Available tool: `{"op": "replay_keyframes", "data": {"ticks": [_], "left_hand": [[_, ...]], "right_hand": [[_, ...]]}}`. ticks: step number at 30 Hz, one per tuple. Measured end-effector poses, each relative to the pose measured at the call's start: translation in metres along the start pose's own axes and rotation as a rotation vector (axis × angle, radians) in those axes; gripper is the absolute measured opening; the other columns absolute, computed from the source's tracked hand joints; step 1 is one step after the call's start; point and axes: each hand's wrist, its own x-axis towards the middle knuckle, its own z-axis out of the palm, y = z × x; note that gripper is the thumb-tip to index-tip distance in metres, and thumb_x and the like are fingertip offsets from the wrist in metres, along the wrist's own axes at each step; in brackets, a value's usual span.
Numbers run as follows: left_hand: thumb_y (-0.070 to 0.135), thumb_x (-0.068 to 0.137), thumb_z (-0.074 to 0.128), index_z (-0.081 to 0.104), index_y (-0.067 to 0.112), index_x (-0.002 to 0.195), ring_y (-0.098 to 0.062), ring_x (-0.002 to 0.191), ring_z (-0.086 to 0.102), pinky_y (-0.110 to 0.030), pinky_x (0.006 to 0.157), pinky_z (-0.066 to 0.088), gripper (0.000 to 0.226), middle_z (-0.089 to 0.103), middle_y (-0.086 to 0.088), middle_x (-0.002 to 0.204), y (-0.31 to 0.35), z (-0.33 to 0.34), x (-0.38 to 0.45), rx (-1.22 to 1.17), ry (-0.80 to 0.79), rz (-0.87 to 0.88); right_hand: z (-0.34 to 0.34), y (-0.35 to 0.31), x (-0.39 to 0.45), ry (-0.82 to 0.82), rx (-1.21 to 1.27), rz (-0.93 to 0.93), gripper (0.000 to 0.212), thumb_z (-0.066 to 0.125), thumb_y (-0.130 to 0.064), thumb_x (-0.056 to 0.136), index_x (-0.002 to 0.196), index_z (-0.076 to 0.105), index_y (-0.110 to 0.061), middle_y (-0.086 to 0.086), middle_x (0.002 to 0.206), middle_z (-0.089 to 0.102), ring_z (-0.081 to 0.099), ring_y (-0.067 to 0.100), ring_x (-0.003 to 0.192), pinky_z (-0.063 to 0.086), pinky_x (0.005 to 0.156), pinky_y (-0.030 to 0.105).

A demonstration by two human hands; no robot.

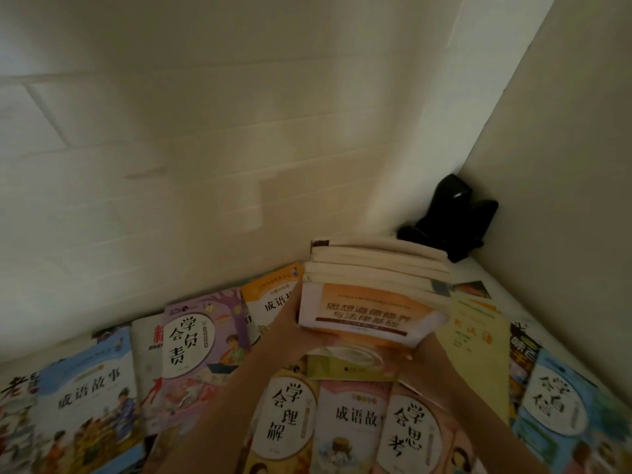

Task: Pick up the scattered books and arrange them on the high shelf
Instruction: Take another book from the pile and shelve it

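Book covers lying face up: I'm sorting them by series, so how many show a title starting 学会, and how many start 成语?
学会 covers: 4
成语 covers: 3
Total: 7

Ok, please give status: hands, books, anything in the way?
Left hand and right hand both hold the stack of books. Stack sits near the corner. Black object behind it; other books lie all around.
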Motion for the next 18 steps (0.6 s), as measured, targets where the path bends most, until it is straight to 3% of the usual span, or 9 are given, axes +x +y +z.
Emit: {"op": "replay_keyframes", "data": {"ticks": [1, 5, 7, 9, 12, 15, 18], "left_hand": [[-0.005, 0.065, 0.083, 0.05, 0.014, 0.131, -0.008, 0.101, 0.067, -0.021, 0.077, 0.056, 0.076, 0.069, 0.004, 0.109, -0.001, 0.003, -0.003, -0.034, 0.049, 0.012], [-0.007, 0.055, 0.085, 0.056, 0.012, 0.122, -0.019, 0.1, 0.069, -0.032, 0.076, 0.059, 0.076, 0.072, -0.001, 0.105, -0.006, 0.009, -0.013, -0.144, 0.214, 0.037], [-0.015, 0.056, 0.082, 0.057, 0.01, 0.122, -0.019, 0.099, 0.07, -0.029, 0.075, 0.059, 0.074, 0.073, -0.002, 0.104, 0.007, 0.003, -0.024, -0.184, 0.217, 0.047], [-0.012, 0.058, 0.083, 0.059, 0.012, 0.123, -0.019, 0.099, 0.07, -0.03, 0.075, 0.059, 0.073, 0.073, -0.004, 0.107, 0.028, -0.008, -0.041, -0.201, 0.228, 0.072], [0.0, 0.059, 0.088, 0.062, 0.021, 0.119, -0.012, 0.091, 0.071, -0.025, 0.068, 0.059, 0.068, 0.074, 0.004, 0.103, 0.069, -0.038, -0.079, -0.196, 0.358, 0.111], [0.015, 0.056, 0.088, 0.062, 0.025, 0.117, -0.013, 0.09, 0.071, -0.032, 0.071, 0.06, 0.068, 0.074, 0.005, 0.102, 0.105, -0.073, -0.125, -0.2, 0.507, 0.173], [0.016, 0.057, 0.086, 0.063, 0.022, 0.116, -0.018, 0.093, 0.071, -0.037, 0.075, 0.06, 0.064, 0.074, 0.001, 0.104, 0.129, -0.106, -0.192, -0.205, 0.678, 0.204]], "right_hand": [[0.0, 0.0, 0.0, 0.008, -0.036, 0.006, 0.032, 0.074, -0.012, 0.084, 0.111, 0.062, 0.0, 0.027, 0.104, 0.066, 0.066, 0.041, 0.096, 0.055, 0.076, 0.057], [0.004, -0.011, -0.013, 0.138, -0.099, -0.04, 0.039, 0.081, -0.018, 0.072, 0.103, 0.065, -0.001, 0.004, 0.091, 0.074, 0.071, 0.02, 0.086, 0.055, 0.072, 0.045], [0.006, -0.023, -0.02, 0.085, -0.116, -0.082, 0.052, 0.08, -0.016, 0.075, 0.121, 0.058, -0.005, 0.005, 0.108, 0.071, 0.067, 0.022, 0.102, 0.057, 0.08, 0.044], [0.011, -0.047, -0.028, 0.049, -0.152, -0.12, 0.065, 0.077, -0.009, 0.078, 0.135, 0.046, -0.012, 0.0, 0.12, 0.065, 0.063, 0.017, 0.112, 0.056, 0.084, 0.032], [0.035, -0.099, -0.034, -0.023, -0.147, -0.205, 0.07, 0.077, -0.005, 0.077, 0.138, 0.043, -0.015, -0.002, 0.125, 0.064, 0.062, 0.015, 0.114, 0.055, 0.084, 0.029], [0.078, -0.154, -0.038, -0.119, -0.181, -0.317, 0.067, 0.076, -0.009, 0.077, 0.135, 0.044, -0.022, -0.012, 0.122, 0.064, 0.064, 0.011, 0.11, 0.057, 0.08, 0.027], [0.13, -0.203, -0.057, -0.275, -0.227, -0.458, 0.07, 0.077, -0.022, 0.079, 0.137, 0.039, -0.029, -0.018, 0.121, 0.062, 0.063, 0.007, 0.108, 0.058, 0.08, 0.031]]}}
